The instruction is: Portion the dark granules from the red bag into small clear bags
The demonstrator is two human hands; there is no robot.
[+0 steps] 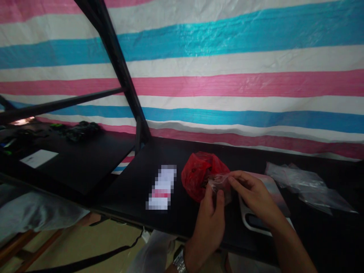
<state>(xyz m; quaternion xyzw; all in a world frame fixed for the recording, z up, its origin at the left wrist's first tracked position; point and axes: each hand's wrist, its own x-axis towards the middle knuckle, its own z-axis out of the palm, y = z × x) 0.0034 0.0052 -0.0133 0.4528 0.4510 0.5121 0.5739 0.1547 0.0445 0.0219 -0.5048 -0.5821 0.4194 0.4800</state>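
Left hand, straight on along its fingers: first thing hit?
Beyond the clear bag it holds, the left hand would likely meet the red plastic bag first; depth is unclear from this one view.

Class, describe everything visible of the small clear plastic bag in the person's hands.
The small clear plastic bag looks thin, glossy and creased. The left hand and right hand pinch it over the black table. In view it overlaps the red plastic bag, left of the digital scale. Its contents, if any, are unclear.
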